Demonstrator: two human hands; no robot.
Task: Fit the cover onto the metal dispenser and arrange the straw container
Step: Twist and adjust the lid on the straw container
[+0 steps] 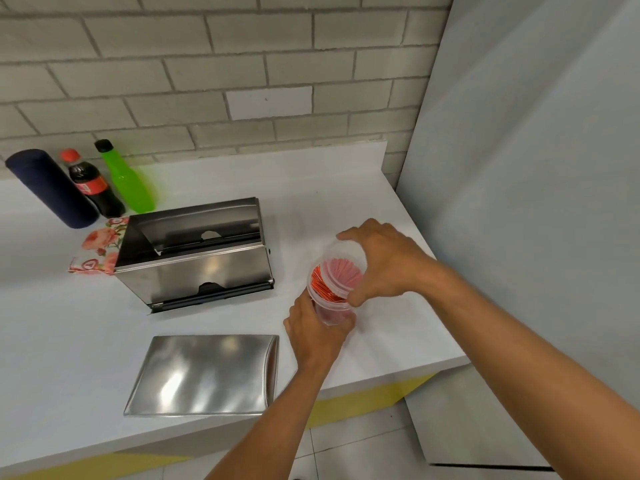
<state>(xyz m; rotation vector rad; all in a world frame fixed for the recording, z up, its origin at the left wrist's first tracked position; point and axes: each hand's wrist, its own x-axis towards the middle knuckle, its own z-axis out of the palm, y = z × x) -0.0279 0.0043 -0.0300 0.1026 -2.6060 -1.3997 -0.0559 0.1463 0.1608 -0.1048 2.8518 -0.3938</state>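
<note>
An open metal dispenser (197, 258) stands on the white counter (52, 341), with no cover on it. Its flat metal cover (204, 375) lies apart on the counter, nearer the front edge. To the right, a clear plastic straw container (329, 289) packed with red and orange straws is held between both hands. My left hand (317, 336) grips its lower body from the front. My right hand (384, 261) holds a clear lid (337, 271) tilted over the container's mouth, fingers around the rim.
A dark blue cylinder (52, 188), a cola bottle (91, 185) and a green bottle (128, 180) stand at the back left by the brick wall. A floral packet (100, 247) lies left of the dispenser. A grey cabinet (536, 202) bounds the counter's right side.
</note>
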